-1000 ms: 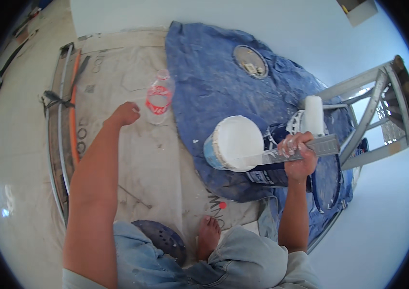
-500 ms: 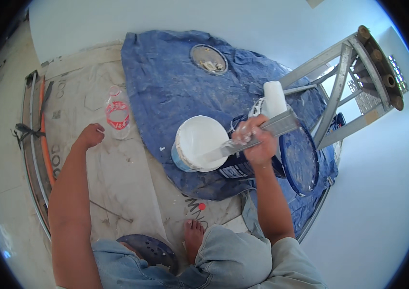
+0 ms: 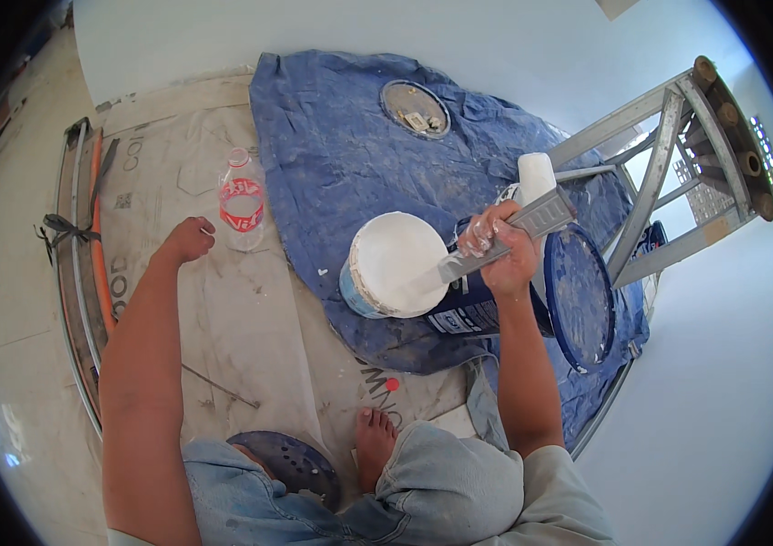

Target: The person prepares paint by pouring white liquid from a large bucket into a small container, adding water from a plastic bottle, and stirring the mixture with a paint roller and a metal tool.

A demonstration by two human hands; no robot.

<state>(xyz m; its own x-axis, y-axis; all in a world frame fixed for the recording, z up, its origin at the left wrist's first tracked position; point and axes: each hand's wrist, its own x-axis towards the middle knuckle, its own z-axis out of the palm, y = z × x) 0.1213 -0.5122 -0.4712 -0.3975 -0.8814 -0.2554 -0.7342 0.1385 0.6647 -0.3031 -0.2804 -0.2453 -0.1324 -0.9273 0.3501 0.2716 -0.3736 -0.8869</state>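
Note:
My right hand (image 3: pixel 501 246) is wrapped round a grey metal channel strip (image 3: pixel 539 218), held at a slant. The strip's lower end dips into white paint (image 3: pixel 394 259) in an open bucket (image 3: pixel 358 289); white smears mark my fingers. Off to the left, my left hand (image 3: pixel 190 238) hovers above the floor cover with curled fingers. Something small and white shows at its fingertips, too small to make out. Just right of that hand stands a clear plastic bottle (image 3: pixel 242 205) with a red label, apart from it.
A blue tarp (image 3: pixel 314 136) lies under the buckets. Beside the paint stands a dark blue bucket (image 3: pixel 464 314), near a blue lid (image 3: pixel 579 296) and white roller (image 3: pixel 536 173). A metal stand (image 3: pixel 655 187) rises at right. Tied poles (image 3: pixel 77 246) lie left; a round lid (image 3: pixel 420 109) lies farther back.
The whole view has shifted slightly, so things sit farther right. Within the bucket, the strip's lower end has moved a little right and away from me. Both hands keep their grip shapes.

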